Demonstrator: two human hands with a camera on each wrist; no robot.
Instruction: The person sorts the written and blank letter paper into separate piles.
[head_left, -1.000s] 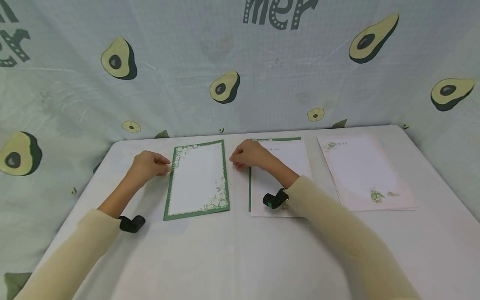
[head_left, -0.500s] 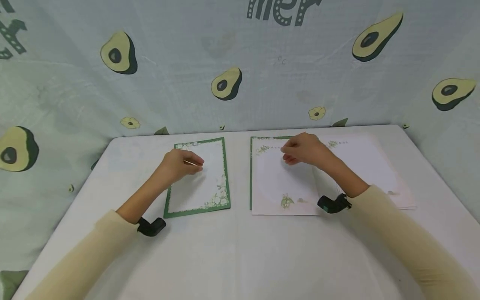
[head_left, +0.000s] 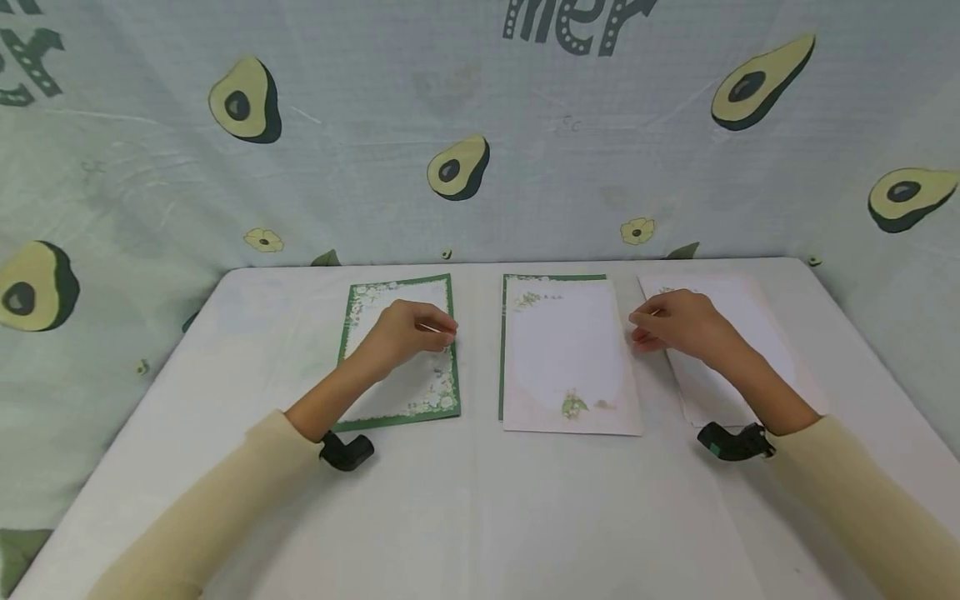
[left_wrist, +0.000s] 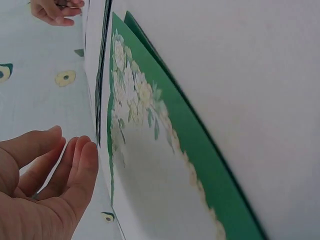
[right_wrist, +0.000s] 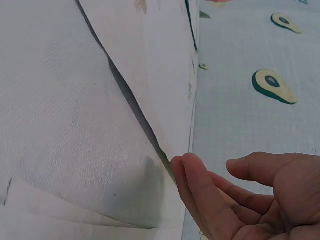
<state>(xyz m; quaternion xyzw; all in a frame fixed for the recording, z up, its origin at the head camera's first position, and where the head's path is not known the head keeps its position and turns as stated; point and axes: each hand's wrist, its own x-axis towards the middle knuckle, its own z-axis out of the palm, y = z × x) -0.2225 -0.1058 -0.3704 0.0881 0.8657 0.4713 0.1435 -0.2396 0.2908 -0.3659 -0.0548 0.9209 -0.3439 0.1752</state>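
My left hand [head_left: 405, 337] hovers over the right part of a green-bordered floral sheet of paper [head_left: 408, 392], fingers bent loosely. In the left wrist view, a gap shows between thumb and fingers, and nothing lies in it. A second green edge [left_wrist: 150, 45] peeks out from under that sheet. My right hand [head_left: 686, 325] is between the middle pale pink sheet [head_left: 570, 350] and the right pink sheets [head_left: 757, 312], partly covering the latter. In the right wrist view its thumb stands apart from the fingers, holding nothing; the fingertips appear close to a paper edge [right_wrist: 165, 145].
Green-bordered paper [head_left: 502, 358] shows along the left and top edges under the middle pink sheet. All the papers lie on a white-covered table [head_left: 480, 517]. Behind it hangs a pale cloth [head_left: 555, 167] printed with avocados. A black camera sits on each wrist.
Both hands have moved right: the left from the green-bordered sheet's left edge across it, the right from the middle sheet's left side past its right edge. The papers stay in place.
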